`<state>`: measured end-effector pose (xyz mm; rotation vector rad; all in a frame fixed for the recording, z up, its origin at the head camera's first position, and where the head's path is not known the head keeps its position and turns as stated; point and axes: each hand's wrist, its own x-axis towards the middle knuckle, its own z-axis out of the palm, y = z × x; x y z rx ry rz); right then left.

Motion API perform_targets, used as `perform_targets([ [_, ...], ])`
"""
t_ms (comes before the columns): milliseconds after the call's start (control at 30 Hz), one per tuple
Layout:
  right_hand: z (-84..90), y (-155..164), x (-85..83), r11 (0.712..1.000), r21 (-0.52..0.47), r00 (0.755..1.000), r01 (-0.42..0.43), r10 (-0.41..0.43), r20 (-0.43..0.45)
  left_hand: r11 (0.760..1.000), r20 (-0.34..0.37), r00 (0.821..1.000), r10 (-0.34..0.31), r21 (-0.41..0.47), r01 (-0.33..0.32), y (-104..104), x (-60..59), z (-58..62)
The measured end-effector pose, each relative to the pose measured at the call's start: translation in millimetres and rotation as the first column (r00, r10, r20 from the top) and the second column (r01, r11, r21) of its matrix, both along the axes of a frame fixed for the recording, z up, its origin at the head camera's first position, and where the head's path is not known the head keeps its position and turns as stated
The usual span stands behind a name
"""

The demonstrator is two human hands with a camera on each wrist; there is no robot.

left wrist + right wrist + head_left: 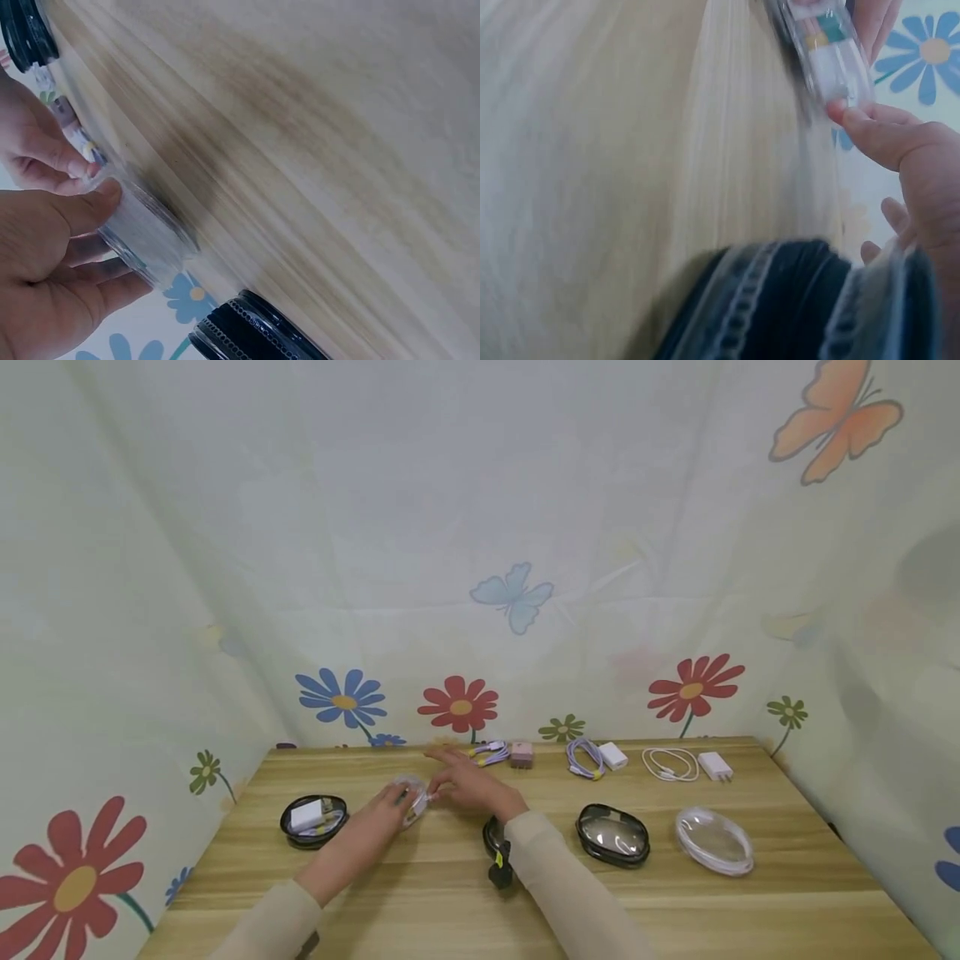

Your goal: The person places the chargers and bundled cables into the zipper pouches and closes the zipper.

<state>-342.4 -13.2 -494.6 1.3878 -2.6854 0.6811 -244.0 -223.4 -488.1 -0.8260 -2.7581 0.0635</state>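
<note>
My left hand (378,818) grips a small clear zip case (146,232), thumb on one side and fingers on the other. A white block and a bit of yellow and green show through its clear wall in the right wrist view. With thumb and index finger my right hand (474,789) pinches the near end of that same case, at its edge. Whether a zipper pull is between those fingertips is too small to tell. The other right fingers are spread away from the case.
Left stands a black-rimmed case (314,820) holding a white charger and cable. A black-edged case (492,835) lies partly behind my right wrist; a black case (612,835) and white case (714,841) are rightward. Along the back lie cables, a pink charger (521,755) and white chargers (716,767).
</note>
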Motion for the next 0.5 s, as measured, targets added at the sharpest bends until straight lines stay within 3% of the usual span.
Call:
perform_targets([
  [133, 3.6, -0.7, 3.3, 0.999, 0.028, 1.000, -0.015, 0.015, 0.017, 1.000, -0.012, 1.000, -0.007, -0.011, 0.007, -0.8, -1.7, 1.3],
  [367, 5.1, -3.2, 10.5, 0.993, 0.114, 0.998, 0.009, -0.016, 0.058, 1.000, 0.114, 0.993, -0.014, 0.019, 0.012, -8.9, -0.4, 6.8],
  [500, 10.5, -1.6, 13.9, 0.991, 0.136, 0.998, -0.016, 0.008, 0.062, 0.996, 0.124, 0.990, -0.061, 0.071, 0.053, -15.2, -1.0, 7.3],
])
